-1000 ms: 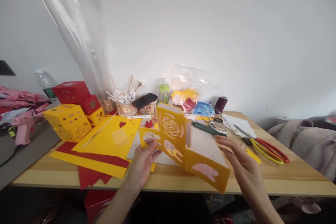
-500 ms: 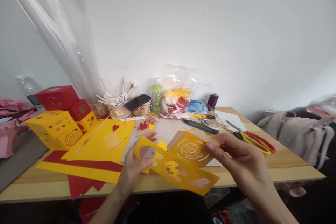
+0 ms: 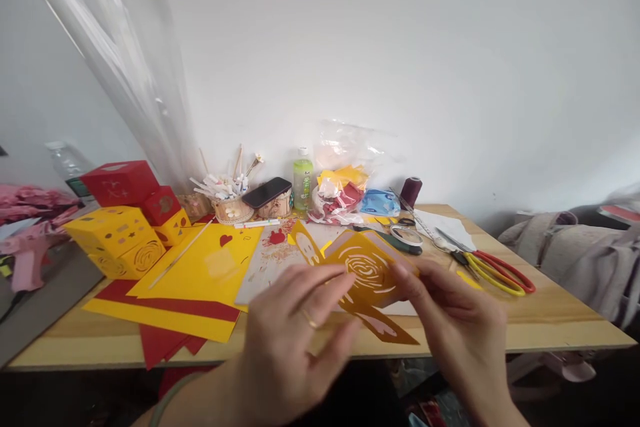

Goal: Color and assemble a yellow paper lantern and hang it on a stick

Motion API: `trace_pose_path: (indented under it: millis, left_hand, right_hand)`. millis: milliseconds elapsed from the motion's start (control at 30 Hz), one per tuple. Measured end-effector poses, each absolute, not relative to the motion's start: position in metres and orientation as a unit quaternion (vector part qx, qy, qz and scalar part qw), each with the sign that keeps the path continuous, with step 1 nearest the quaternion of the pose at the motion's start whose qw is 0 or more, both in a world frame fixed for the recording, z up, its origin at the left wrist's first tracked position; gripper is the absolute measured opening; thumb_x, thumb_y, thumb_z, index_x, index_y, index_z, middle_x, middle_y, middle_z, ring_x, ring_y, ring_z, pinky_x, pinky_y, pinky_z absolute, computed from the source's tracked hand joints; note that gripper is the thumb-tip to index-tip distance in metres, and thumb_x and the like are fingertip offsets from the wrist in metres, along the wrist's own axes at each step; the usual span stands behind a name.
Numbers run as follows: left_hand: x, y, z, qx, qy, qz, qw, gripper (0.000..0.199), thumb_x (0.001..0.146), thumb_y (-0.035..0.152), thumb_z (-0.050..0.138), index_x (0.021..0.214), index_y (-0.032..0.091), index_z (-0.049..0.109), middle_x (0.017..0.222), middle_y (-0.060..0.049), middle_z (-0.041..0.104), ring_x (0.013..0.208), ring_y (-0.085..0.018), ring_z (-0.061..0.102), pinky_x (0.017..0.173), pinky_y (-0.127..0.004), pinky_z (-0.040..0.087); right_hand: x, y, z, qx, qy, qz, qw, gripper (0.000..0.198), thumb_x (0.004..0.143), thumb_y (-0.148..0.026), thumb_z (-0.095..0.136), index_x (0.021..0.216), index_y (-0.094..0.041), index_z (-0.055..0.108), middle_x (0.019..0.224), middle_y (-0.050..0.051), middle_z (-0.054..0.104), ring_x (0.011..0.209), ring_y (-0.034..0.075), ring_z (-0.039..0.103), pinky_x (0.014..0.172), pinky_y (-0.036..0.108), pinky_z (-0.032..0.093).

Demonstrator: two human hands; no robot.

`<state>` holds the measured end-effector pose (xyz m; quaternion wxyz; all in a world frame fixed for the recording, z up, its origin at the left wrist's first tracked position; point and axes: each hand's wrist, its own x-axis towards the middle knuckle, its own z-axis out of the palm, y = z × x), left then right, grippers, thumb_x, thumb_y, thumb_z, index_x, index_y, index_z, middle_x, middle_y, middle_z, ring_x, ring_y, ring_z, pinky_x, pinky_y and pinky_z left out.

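Observation:
A partly folded yellow paper box [image 3: 367,270] with cut-out patterns, one face bearing curved swirl slits, is held above the front of the table. My right hand [image 3: 457,310] grips its right side between thumb and fingers. A loose flap with cut-out shapes hangs toward me, and another panel stands up at the back left. My left hand [image 3: 300,340], with a ring on one finger, is at the box's left side. Its fingers are stretched out and apart, the tips at the swirl face; whether they touch it I cannot tell.
Finished yellow boxes [image 3: 117,240] and red boxes [image 3: 120,183] are stacked left, beside yellow card sheets [image 3: 200,280]. A pink glue gun [image 3: 30,260] lies far left. At the back are a phone [image 3: 267,192] and green bottle [image 3: 303,180]; scissors [image 3: 500,273] lie right.
My left hand has let go of the yellow flap panel and moved right and nearer, in front of the swirl face. The panels have swung to a new angle. My right hand keeps its grip.

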<state>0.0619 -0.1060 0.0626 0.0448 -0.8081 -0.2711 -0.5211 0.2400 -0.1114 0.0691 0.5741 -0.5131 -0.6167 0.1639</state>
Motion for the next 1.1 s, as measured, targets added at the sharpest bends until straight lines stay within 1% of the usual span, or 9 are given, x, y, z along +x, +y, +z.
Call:
trace_pose_path:
  millis: [100,167,267,367,533,667,833,933,1100]
  left_hand:
    - [0.081,-0.108,0.047,-0.813,-0.301,-0.489,0.098,0.063,0.079,0.032,0.060,0.131,0.005,0.038,0.125,-0.020,0.053,0.117,-0.028,0.050,0.095,-0.038,0.047]
    - [0.082,-0.101,0.042,-0.807,-0.306,-0.494,0.109,0.064,0.082,0.025,0.057,0.138,0.008,0.030,0.129,-0.018,0.050,0.121,-0.027,0.047,0.098,-0.037,0.044]
    - [0.072,-0.089,0.044,-0.820,-0.257,-0.502,0.092,0.047,0.086,0.011,0.047,0.132,0.017,0.043,0.124,-0.011,0.056,0.118,-0.023,0.050,0.099,-0.036,0.044]
    - [0.057,-0.079,0.052,-0.804,-0.232,-0.537,0.109,0.033,0.087,0.010,0.045,0.112,0.023,0.062,0.107,-0.005,0.067,0.105,-0.021,0.060,0.089,-0.033,0.051]
    - [0.047,-0.062,0.049,-0.829,-0.187,-0.511,0.132,0.043,0.081,0.009,0.057,0.116,0.034,0.057,0.109,0.001,0.067,0.104,-0.018,0.060,0.090,-0.031,0.048]
    - [0.048,-0.062,0.042,-0.831,-0.220,-0.489,0.146,0.044,0.081,0.012,0.058,0.122,0.028,0.053,0.118,-0.005,0.062,0.117,-0.023,0.050,0.100,-0.041,0.038]
    - [0.055,-0.083,0.040,-0.781,-0.223,-0.539,0.224,0.024,0.072,0.013,0.069,0.094,0.022,0.064,0.079,-0.001,0.070,0.078,-0.017,0.063,0.076,-0.028,0.050]
    - [0.062,-0.094,0.035,-0.754,-0.267,-0.591,0.103,0.010,0.071,0.014,0.069,0.075,0.020,0.062,0.062,0.000,0.063,0.058,-0.013,0.056,0.057,-0.023,0.046]
    - [0.075,-0.095,0.023,-0.613,-0.375,-0.541,-0.437,0.018,0.074,0.033,0.065,0.070,0.015,0.064,0.065,-0.003,0.063,0.053,-0.010,0.051,0.049,-0.021,0.042]
  right_hand:
    - [0.228,-0.116,0.063,-0.448,-0.647,0.239,0.568,0.015,0.079,-0.029,0.061,0.091,-0.024,0.069,0.077,-0.001,0.072,0.066,0.013,0.066,0.059,0.017,0.052]
    - [0.225,-0.119,0.061,-0.407,-0.675,0.279,0.549,0.020,0.080,-0.030,0.060,0.098,-0.026,0.068,0.088,0.000,0.072,0.077,0.016,0.067,0.067,0.020,0.054]
    - [0.231,-0.120,0.061,-0.397,-0.693,0.269,0.539,0.013,0.080,-0.030,0.060,0.087,-0.025,0.070,0.083,0.001,0.072,0.075,0.016,0.067,0.069,0.021,0.053]
    - [0.241,-0.116,0.064,-0.394,-0.635,0.260,0.611,0.011,0.080,-0.032,0.060,0.086,-0.024,0.065,0.076,0.001,0.070,0.069,0.015,0.066,0.063,0.021,0.053]
    - [0.244,-0.106,0.065,-0.397,-0.587,0.375,0.598,0.029,0.077,-0.030,0.065,0.104,-0.023,0.057,0.066,-0.001,0.065,0.058,0.013,0.062,0.054,0.022,0.054]
    - [0.237,-0.103,0.060,-0.416,-0.569,0.339,0.623,0.020,0.074,-0.027,0.068,0.093,-0.022,0.063,0.058,-0.004,0.059,0.056,0.011,0.061,0.055,0.021,0.053]
    - [0.236,-0.101,0.051,-0.418,-0.542,0.340,0.645,0.017,0.073,-0.026,0.070,0.088,-0.022,0.064,0.058,-0.004,0.063,0.055,0.012,0.062,0.055,0.021,0.053]
    - [0.237,-0.100,0.047,-0.413,-0.521,0.333,0.669,0.015,0.072,-0.024,0.070,0.086,-0.023,0.065,0.061,-0.003,0.066,0.056,0.011,0.063,0.055,0.021,0.054]
    - [0.235,-0.095,0.040,-0.417,-0.517,0.334,0.669,0.010,0.072,-0.026,0.070,0.079,-0.022,0.064,0.065,-0.002,0.067,0.057,0.012,0.062,0.055,0.022,0.053]
